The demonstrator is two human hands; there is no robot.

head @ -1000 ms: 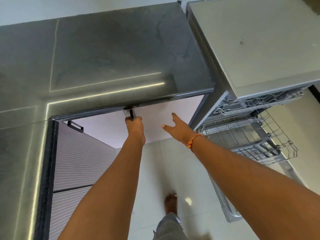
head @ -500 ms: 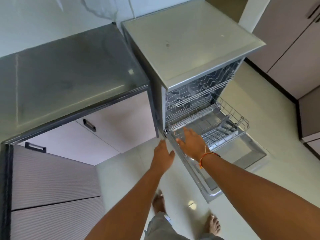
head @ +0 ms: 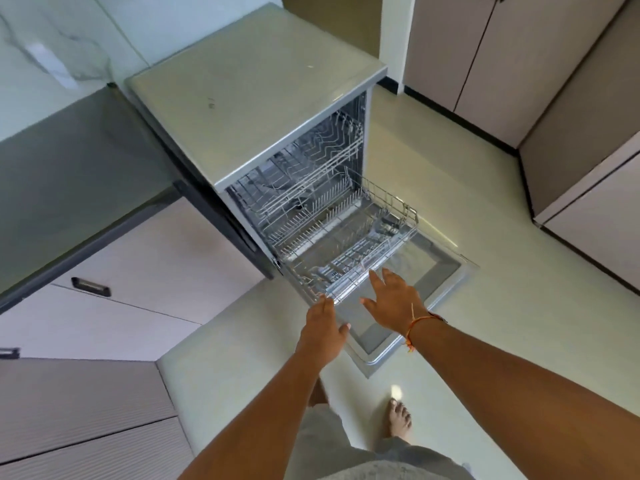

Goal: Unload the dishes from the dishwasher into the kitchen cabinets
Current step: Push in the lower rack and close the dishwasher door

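Note:
A grey freestanding dishwasher stands open, its door folded down flat over the floor. The lower wire rack is pulled out over the door and I see no dishes in it; the upper rack sits inside. My left hand reaches with straight fingers to the near front corner of the lower rack, fingertips at its rim. My right hand, with an orange thread on the wrist, hovers spread open just at the rack's front edge. Neither hand holds anything.
A dark stone countertop runs left of the dishwasher above pale drawers with black handles. Tall cabinet doors line the far right wall. My bare feet stand on the pale floor just before the open door.
My left hand let go of the drawer handle under the counter. My view swung right to the dishwasher, and both hands moved down to the lower rack's front edge.

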